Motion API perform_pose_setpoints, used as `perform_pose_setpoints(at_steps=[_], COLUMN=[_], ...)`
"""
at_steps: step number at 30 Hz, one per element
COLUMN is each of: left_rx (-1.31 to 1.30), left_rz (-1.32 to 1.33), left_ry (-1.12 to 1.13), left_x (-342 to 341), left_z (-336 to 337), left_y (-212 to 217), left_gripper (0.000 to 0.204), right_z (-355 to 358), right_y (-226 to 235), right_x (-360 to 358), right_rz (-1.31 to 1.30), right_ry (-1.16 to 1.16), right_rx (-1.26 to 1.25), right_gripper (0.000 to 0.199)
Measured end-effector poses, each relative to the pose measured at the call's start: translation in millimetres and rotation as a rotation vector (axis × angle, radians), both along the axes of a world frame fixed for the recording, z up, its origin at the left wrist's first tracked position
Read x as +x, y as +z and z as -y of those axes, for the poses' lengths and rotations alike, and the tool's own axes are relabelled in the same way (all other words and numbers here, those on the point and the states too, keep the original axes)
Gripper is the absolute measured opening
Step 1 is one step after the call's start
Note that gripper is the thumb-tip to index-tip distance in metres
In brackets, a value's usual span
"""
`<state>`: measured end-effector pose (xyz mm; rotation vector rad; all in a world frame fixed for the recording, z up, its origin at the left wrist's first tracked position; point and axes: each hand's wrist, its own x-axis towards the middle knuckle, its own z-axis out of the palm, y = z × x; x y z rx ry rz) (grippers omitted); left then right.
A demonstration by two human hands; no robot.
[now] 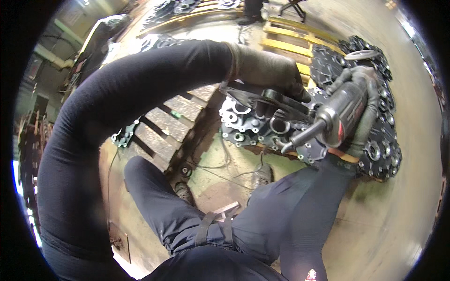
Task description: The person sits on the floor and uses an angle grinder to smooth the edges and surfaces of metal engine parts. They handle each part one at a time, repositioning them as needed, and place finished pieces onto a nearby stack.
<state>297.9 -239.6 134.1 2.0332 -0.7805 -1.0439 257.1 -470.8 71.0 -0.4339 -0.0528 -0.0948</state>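
My left hand, in a grey glove, grips a flat dark metal casting by its upper edge and holds it tilted in front of me. My right hand, also gloved, is closed round a grey and red pneumatic die grinder. The grinder's thin shaft and tip point left toward the lower edge of the held casting. Just below it lies a stack of similar castings with round bores.
More dark castings are piled on a yellow wooden pallet at the right. A bare pallet with slats lies left of the stack. My legs and shoes stand on a stained concrete floor. Another person's feet show far off.
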Motion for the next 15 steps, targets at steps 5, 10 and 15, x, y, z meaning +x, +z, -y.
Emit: perform_pose_setpoints(at_steps=[5,10,15], left_rx=[-0.075,-0.059,-0.009], left_rz=[-0.132,-0.214,-0.211], left_ry=[0.154,0.402,0.418], left_x=[-3,-23,-49], left_z=[-52,-141,-235], left_y=[39,67,12], left_gripper=[0.027,0.028,0.030], right_z=[-17,-59,-113], right_y=[6,5,2], right_x=[-7,-2,3], right_rz=[0.014,-0.039,-0.031], right_ry=[0.009,0.131,0.194], right_rx=[-0.117,-0.140,-0.290], right_gripper=[0.047,0.048,0.042])
